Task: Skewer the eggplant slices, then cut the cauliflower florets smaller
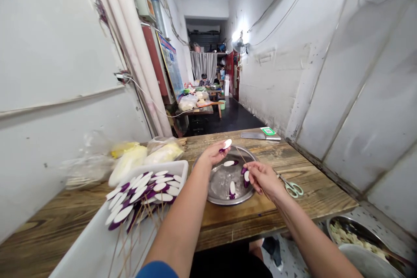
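My left hand (215, 153) is closed on an eggplant slice (227, 143), white on its cut face with purple skin, above the far rim of a round metal basin (224, 202). A thin wooden skewer (241, 154) is pinched in my right hand (260, 176), its tip pointing up and left, apart from the slice. Several more eggplant pieces (232, 189) lie in the basin. To the left, a white plastic tray (87, 247) holds a heap of skewered eggplant slices (140, 191), their sticks pointing toward me.
A cleaver (254, 136) lies at the table's far edge by a green card (268, 131). Green-handled scissors (293, 189) rest right of the basin. Plastic bags (130, 160) sit behind the tray. Bowls (355, 230) stand low at right. Another person (204, 81) sits far back.
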Demonstrator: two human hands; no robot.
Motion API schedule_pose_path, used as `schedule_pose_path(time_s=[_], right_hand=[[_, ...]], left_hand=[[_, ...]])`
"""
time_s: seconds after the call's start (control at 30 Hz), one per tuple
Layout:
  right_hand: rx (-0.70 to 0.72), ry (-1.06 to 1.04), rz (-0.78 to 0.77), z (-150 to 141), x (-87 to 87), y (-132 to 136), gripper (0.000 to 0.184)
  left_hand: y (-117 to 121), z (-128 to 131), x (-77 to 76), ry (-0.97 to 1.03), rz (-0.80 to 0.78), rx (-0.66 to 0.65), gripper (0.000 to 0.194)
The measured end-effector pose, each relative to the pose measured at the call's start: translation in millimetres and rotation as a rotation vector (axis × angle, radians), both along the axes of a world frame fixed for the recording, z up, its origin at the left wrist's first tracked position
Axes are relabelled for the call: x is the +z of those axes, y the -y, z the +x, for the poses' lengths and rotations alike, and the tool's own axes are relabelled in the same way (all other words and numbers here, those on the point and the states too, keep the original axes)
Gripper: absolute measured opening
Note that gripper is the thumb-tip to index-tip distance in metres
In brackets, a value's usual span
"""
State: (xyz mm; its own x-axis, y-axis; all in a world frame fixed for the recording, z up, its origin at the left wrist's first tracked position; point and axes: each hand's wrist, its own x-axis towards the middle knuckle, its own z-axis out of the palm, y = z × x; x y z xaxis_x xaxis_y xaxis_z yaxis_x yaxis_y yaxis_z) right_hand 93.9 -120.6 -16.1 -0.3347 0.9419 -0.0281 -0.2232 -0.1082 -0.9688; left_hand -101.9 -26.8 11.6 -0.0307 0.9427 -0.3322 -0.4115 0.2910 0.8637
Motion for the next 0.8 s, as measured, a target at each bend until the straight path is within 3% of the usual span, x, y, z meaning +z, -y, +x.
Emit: schedule_pose_path(time_s=[0.27,0.53,0.8], right_hand=[[-0.069,0.108,0.000,-4,2.1,4,0.029],[-0.034,0.178,0.131,-8,-11.9,-8,0.055],[-0.029,0.308,0.260,-8,-13.8,-9,0.047]], left_hand=[[0,1,-0.9,0.125,-0.050,0.022,0.025],[-5,-1,-1.9,0.283,-0.157,0.127,0.031],[0,1,3.2,0.267,-0.162,0.125,0.029]])
